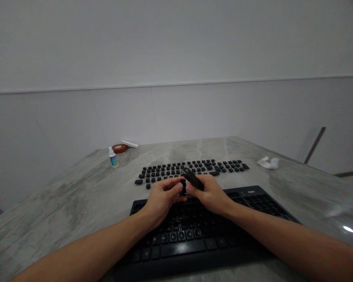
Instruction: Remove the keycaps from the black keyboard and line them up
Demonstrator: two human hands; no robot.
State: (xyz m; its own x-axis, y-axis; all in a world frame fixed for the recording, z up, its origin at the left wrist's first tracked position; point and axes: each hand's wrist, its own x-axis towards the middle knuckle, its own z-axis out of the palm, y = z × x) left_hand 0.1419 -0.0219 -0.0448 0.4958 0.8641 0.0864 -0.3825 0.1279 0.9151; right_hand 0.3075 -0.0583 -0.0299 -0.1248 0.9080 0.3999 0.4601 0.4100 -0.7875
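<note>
A black keyboard (pixel 253 203) lies on the marble table in front of me, with many of its keycaps off. My left hand (pixel 160 197) pinches a small black keycap (pixel 182 188) above the keyboard's upper middle. My right hand (pixel 213 194) is closed on a slim black tool (pixel 191 178) that points up and left, its lower end meeting the keycap. Both hands touch each other over the keys. Several loose black keycaps (pixel 191 168) are laid out in rows on the table just beyond my hands.
A small white bottle with a blue label (pixel 113 157) stands at the back left beside a round brown dish (pixel 119 148) and a white stick (pixel 130 144). A crumpled white cloth (pixel 268 162) lies at the right. The grey marble table (pixel 76 196) meets a white wall behind.
</note>
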